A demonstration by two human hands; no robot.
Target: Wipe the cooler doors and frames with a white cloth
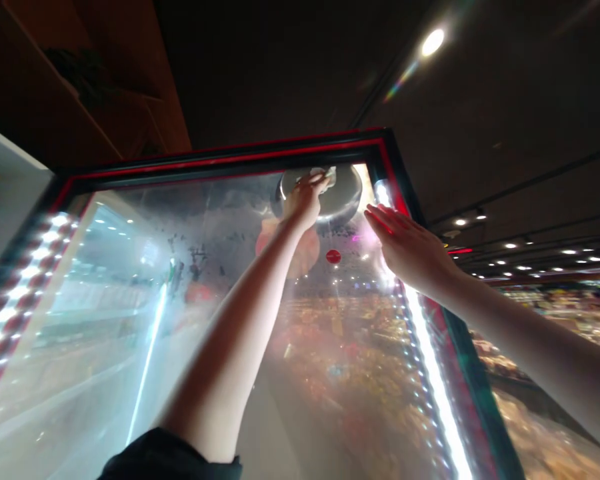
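One crumpled white cloth [332, 177] sits high on a glass panel [220, 233], close under the top edge and toward the right corner. Left hand [303, 200]: arm stretched up across the panel, fingers bent over the cloth and gripping it at the glass. Part of the cloth sticks out past the fingertips; whether it is paper or fabric cannot be told. Right hand [410, 250]: fingers straight and close together, grasp released, pointing toward the upper right corner; contact with the panel's edge cannot be confirmed.

Surroundings: black frame [220, 160] with red lines borders the glass. Behind the left hand, a round shiny shape [347, 197]; unclear whether it is a solid object or a reflection. Below it, a small red oval mark [333, 257]. Glass looks hazy, with dark smudges [197, 257] left of the forearm. Bright light strip [433, 373] runs down the right side, below the right hand; a row of white lights [27, 273] lines the left side. Black sleeve [170, 460] at bottom, on the left arm.
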